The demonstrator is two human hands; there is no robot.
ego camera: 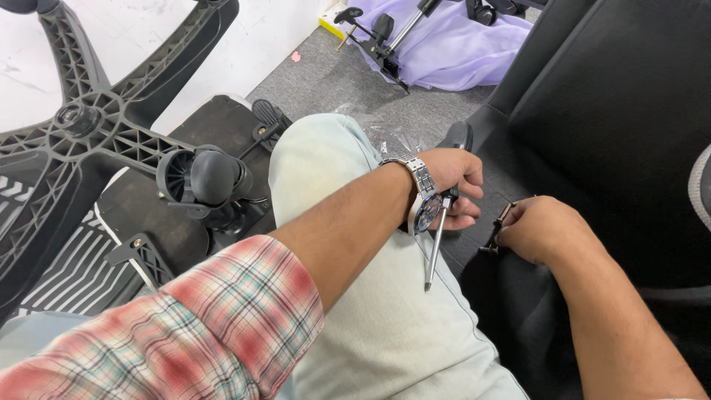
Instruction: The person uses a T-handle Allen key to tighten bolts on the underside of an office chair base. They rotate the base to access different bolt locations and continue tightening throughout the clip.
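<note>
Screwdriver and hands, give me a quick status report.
Left hand closed around screwdriver, shaft pointing down over the knee. Right hand pinching a small metal bracket on the black seat. Chair base lies left, apart.

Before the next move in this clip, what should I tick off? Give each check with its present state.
1. Left hand grips the screwdriver: ok.
2. Screwdriver tip on a fastener: not ok, it points down over the knee.
3. Right hand on the small metal part: ok.
4. Part seated against the black seat panel: cannot tell.
5. Chair base and its caster apart from both hands: ok.
</note>
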